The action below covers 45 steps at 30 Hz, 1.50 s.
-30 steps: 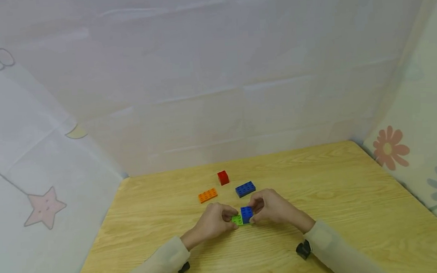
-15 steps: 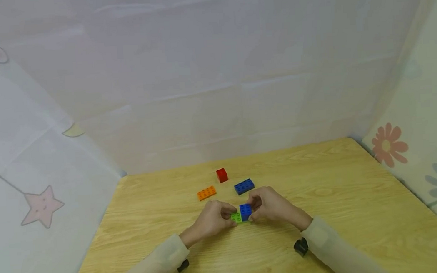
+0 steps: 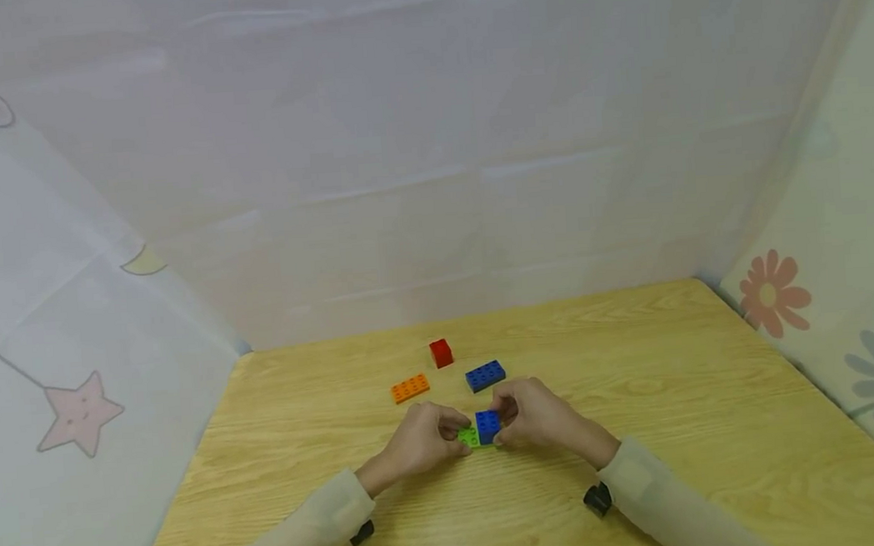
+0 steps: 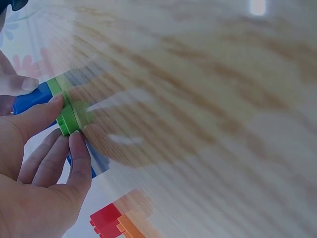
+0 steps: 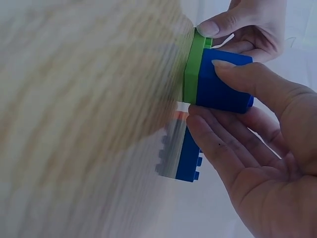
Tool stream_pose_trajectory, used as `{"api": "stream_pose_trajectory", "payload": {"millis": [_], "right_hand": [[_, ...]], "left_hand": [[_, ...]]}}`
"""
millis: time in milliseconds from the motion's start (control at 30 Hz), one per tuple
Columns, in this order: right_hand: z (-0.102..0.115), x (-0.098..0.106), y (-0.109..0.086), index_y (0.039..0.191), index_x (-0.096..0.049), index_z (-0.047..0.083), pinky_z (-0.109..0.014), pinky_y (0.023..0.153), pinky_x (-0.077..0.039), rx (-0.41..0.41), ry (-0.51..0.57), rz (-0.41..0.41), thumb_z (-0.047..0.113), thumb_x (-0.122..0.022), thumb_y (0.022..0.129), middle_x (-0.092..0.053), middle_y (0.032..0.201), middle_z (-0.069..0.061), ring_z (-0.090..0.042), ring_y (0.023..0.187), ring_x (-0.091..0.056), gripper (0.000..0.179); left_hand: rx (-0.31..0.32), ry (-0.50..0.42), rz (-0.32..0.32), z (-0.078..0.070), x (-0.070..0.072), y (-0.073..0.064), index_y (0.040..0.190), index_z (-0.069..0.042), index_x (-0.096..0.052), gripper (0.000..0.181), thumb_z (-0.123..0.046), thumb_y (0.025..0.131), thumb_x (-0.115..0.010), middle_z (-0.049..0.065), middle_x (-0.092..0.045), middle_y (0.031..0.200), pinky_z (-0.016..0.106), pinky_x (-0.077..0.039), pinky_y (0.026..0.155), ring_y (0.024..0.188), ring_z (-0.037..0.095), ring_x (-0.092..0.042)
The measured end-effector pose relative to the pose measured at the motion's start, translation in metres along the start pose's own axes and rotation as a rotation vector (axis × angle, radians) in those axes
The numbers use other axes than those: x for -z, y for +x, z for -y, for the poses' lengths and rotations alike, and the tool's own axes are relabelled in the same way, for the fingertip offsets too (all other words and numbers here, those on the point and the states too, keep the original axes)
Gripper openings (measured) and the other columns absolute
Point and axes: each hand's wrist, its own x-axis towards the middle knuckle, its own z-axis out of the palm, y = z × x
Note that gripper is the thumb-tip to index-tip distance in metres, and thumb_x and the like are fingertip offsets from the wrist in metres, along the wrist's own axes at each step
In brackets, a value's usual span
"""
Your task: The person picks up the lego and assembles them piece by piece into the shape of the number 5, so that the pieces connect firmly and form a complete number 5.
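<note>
A flat green building brick (image 3: 467,438) lies on the wooden table with a taller blue brick (image 3: 488,427) seated on its right half. Studs show on the green brick's uncovered left half. My left hand (image 3: 422,441) pinches the green brick's left end between thumb and fingers. From the other side, my right hand (image 3: 534,417) grips the blue brick, its thumb on the near face and fingers behind. The right wrist view shows the blue brick (image 5: 225,82) against the green one (image 5: 192,74), with the green underside at the table surface.
Behind the hands lie a longer blue brick (image 3: 485,376), a flat orange brick (image 3: 410,388) and a red brick (image 3: 441,353). Fabric printed with flowers and a star hangs around the table (image 3: 637,353). Each wrist bears a small black device.
Both hands keep their hold on the green and blue bricks, with almost no movement. The head view has shifted slightly.
</note>
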Motion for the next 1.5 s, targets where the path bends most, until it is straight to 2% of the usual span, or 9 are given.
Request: {"api": "stream_pose_trajectory", "payload": {"millis": [233, 367, 667, 967, 1167, 1500], "right_hand": [[0.002, 0.001, -0.001, 0.097, -0.069, 0.012, -0.032, 0.08, -0.063, 0.017, -0.042, -0.006, 0.007, -0.092, 0.079, -0.076, 0.099, 0.0, -0.014, 0.09, -0.072, 0.029], [0.003, 0.003, -0.002, 0.097, -0.068, 0.012, -0.035, 0.083, -0.063, 0.02, -0.039, 0.017, 0.008, -0.091, 0.081, -0.076, 0.101, 0.0, -0.014, 0.093, -0.071, 0.029], [0.0, 0.005, -0.003, 0.102, -0.067, 0.012, -0.04, 0.087, -0.064, 0.012, -0.009, 0.045, 0.012, -0.09, 0.084, -0.074, 0.108, -0.003, -0.02, 0.1, -0.074, 0.029], [-0.003, 0.005, -0.007, 0.11, -0.072, 0.012, -0.045, 0.091, -0.063, 0.014, 0.052, 0.055, 0.022, -0.088, 0.087, -0.077, 0.111, -0.004, -0.023, 0.104, -0.074, 0.03], [-0.009, 0.0, -0.009, 0.117, -0.073, 0.011, -0.043, 0.095, -0.062, 0.023, 0.087, 0.025, 0.024, -0.084, 0.091, -0.075, 0.116, -0.005, -0.022, 0.109, -0.074, 0.032], [-0.007, 0.003, -0.009, 0.115, -0.074, 0.009, -0.037, 0.09, -0.063, -0.036, 0.172, 0.021, 0.024, -0.083, 0.092, -0.076, 0.113, -0.005, -0.021, 0.105, -0.075, 0.028]], "left_hand": [[-0.012, 0.024, -0.006, 0.0, 0.002, 0.002, 0.114, -0.008, -0.081, 0.03, -0.015, 0.086, -0.088, 0.006, -0.082, 0.112, 0.026, -0.064, 0.081, 0.094, 0.014, -0.077], [-0.008, 0.032, -0.001, 0.0, 0.0, 0.001, 0.114, -0.008, -0.081, 0.03, -0.016, 0.086, -0.088, 0.005, -0.082, 0.111, 0.027, -0.064, 0.081, 0.094, 0.013, -0.077], [-0.02, 0.04, -0.005, -0.003, -0.002, 0.0, 0.115, -0.007, -0.081, 0.031, -0.014, 0.086, -0.088, 0.006, -0.082, 0.111, 0.027, -0.063, 0.081, 0.095, 0.015, -0.078], [-0.021, 0.038, -0.004, -0.004, -0.001, -0.001, 0.116, -0.005, -0.08, 0.032, -0.015, 0.087, -0.087, 0.009, -0.081, 0.113, 0.027, -0.063, 0.08, 0.096, 0.018, -0.078], [-0.012, 0.027, 0.001, -0.002, -0.002, -0.002, 0.118, -0.006, -0.08, 0.034, -0.015, 0.087, -0.087, 0.008, -0.081, 0.116, 0.029, -0.064, 0.082, 0.099, 0.018, -0.077], [-0.008, 0.034, -0.002, -0.004, -0.003, 0.0, 0.119, -0.006, -0.08, 0.034, -0.014, 0.087, -0.087, 0.007, -0.081, 0.117, 0.032, -0.065, 0.085, 0.1, 0.018, -0.078]]}}
